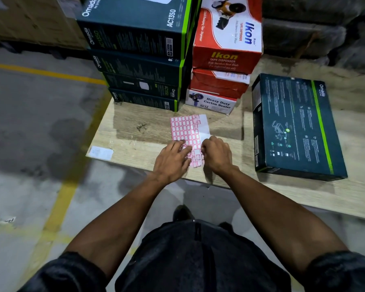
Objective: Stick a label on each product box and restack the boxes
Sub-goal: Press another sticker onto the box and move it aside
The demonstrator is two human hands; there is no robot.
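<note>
A sheet of small red-bordered labels (185, 129) lies on the wooden board (135, 144). My left hand (173, 159) rests flat on its near left part, fingers spread and pressing down. My right hand (216, 153) is curled over the sheet's near right edge, fingertips pinched at a label; what they hold is hidden. A stack of several dark teal Omada boxes (139, 66) stands at the back left. One more teal Omada box (293, 127) lies flat on the right, apart from the stack.
Red and white Ikon tape dispenser boxes (226, 45) are stacked beside the teal stack, on a Heavy Duty Carton Sealer box (213, 103). A white slip (101, 153) sits at the board's left corner. Yellow floor lines (57, 205) run to the left.
</note>
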